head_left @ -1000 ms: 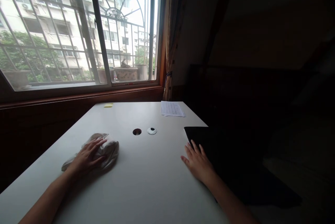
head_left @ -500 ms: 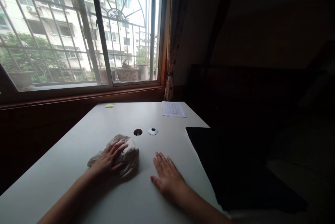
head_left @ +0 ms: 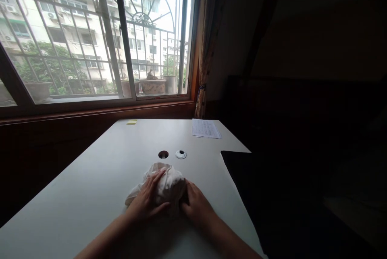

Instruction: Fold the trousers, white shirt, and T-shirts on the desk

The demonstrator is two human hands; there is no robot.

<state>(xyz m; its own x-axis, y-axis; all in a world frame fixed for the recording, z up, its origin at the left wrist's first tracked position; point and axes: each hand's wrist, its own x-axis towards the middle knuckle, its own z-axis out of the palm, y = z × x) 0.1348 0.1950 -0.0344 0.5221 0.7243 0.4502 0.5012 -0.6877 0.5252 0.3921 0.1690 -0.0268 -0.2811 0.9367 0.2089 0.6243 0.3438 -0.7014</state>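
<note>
A bunched white cloth (head_left: 171,184) rests on the white tabletop (head_left: 90,194), just in front of the round cable hole. My left hand (head_left: 148,198) lies over its left side, fingers curved across the folds and thumb along the near edge. Against its right side, my right hand (head_left: 196,202) has its fingers bent around the edge, with the fingertips partly hidden by the cloth. Both hands touch the same bundle from opposite sides.
Beyond the cloth are the open cable hole (head_left: 163,154) and a round cover (head_left: 180,154). Yellow sticky notes (head_left: 132,122) and printed papers (head_left: 207,128) lie near the far edge. A black sheet-like item (head_left: 254,182) covers the right side. A barred window (head_left: 151,49) stands behind.
The cloth and my left hand have shifted right. My right hand, earlier spread flat on the table, now grips the cloth's right side. The view has turned slightly left.
</note>
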